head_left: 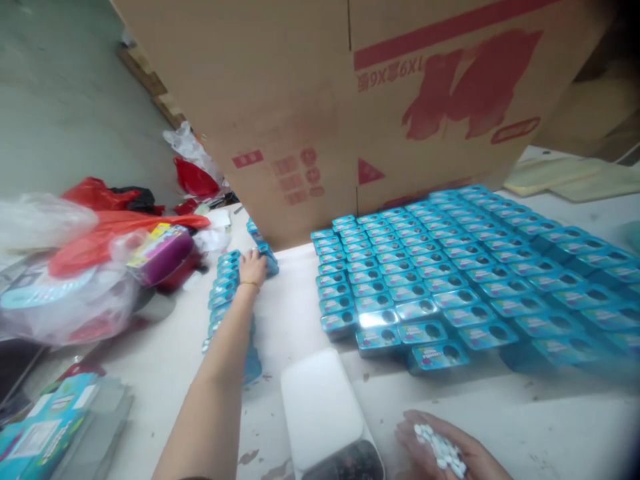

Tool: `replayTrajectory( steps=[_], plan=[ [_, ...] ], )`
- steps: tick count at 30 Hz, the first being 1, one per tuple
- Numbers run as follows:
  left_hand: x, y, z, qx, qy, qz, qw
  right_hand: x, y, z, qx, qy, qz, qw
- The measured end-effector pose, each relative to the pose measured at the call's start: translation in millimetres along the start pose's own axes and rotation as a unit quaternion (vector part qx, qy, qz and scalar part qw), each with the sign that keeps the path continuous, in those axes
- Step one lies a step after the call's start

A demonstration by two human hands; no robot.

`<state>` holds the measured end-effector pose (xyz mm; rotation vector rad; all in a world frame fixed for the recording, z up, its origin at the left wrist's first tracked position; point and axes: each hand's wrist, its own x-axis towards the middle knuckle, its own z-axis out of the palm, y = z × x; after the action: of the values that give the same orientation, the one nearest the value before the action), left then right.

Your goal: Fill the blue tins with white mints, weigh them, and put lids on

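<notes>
My left hand reaches over the far end of a row of small blue boxes on the left. Its fingers are bent down at the box tops, and whatever they pinch is hidden. At the lower right my right hand is palm up and cupped around a heap of small white pieces. Between the two arms lies a white device like a weighing scale, with a dark panel at its near end. Many more blue boxes stand in close rows to the right, each with a dark round spot on top.
A large cardboard carton with red print stands behind the rows on the white table. Plastic bags and a purple package are piled at the left. Flat blue printed packaging lies in the near left corner.
</notes>
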<state>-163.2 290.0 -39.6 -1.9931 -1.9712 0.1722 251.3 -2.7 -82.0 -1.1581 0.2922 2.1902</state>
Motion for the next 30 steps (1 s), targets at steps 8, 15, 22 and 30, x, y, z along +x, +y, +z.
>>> replayTrajectory(
  steps=[8,15,22,30],
  plan=[
    [-96.2,31.9,-99.3,0.000,-0.051,0.136,0.989,-6.4,11.5,-1.7,-0.016,-0.019,-0.072,0.997],
    [-222.1,104.2,-166.6,-0.058,-0.143,0.270,0.950,-11.2,34.0,-3.2,-0.048,-0.042,-0.073,0.995],
    [-251.3,114.1,-168.9,-0.114,-0.073,0.265,0.955,-26.2,52.0,-1.3,-0.050,-0.078,-0.081,0.992],
    [-361.4,172.6,-158.7,-0.317,-0.035,0.285,0.904,-17.7,84.5,7.8,-0.027,-0.180,-0.030,0.983]
  ],
)
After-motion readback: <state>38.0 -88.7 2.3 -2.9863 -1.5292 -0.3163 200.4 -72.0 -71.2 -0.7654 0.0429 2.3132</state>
